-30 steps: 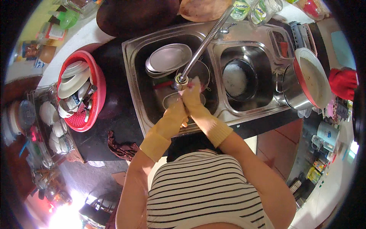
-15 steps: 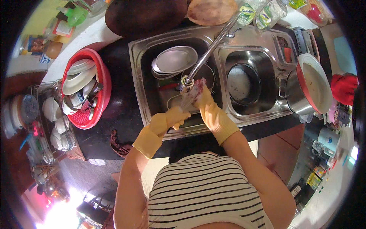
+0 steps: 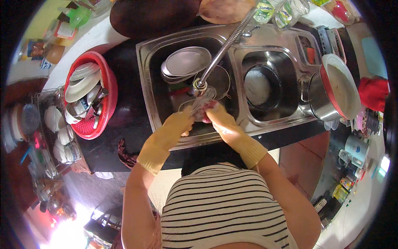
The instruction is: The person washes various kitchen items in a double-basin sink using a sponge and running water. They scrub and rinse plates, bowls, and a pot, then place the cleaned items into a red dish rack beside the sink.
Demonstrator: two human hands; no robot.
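Observation:
Over the left sink basin, my left hand (image 3: 176, 125), in a yellow rubber glove, is closed around the handle end of a wire whisk (image 3: 203, 98). The handle itself is mostly hidden by the glove. My right hand (image 3: 222, 120), gloved the same way, presses a dark red scrubbing cloth (image 3: 209, 105) against the whisk's wires. The spout of a flexible metal faucet (image 3: 200, 86) hangs just above the whisk. Beneath lie oval metal trays (image 3: 188, 61) and a round wire-rimmed piece, partly hidden by the faucet and my hands.
A dark round pan (image 3: 259, 86) sits in the right basin, and a large pot (image 3: 319, 96) lies tilted at its right. On the left counter stands a red basket (image 3: 112, 95) of dishes, beside a wire rack of bowls (image 3: 54, 119). Bottles (image 3: 286, 16) stand behind the sink.
Both hands have shifted with the whisk. The wires now lie under the spout, pointing up and right, and my right hand has come down toward the left hand with the red cloth.

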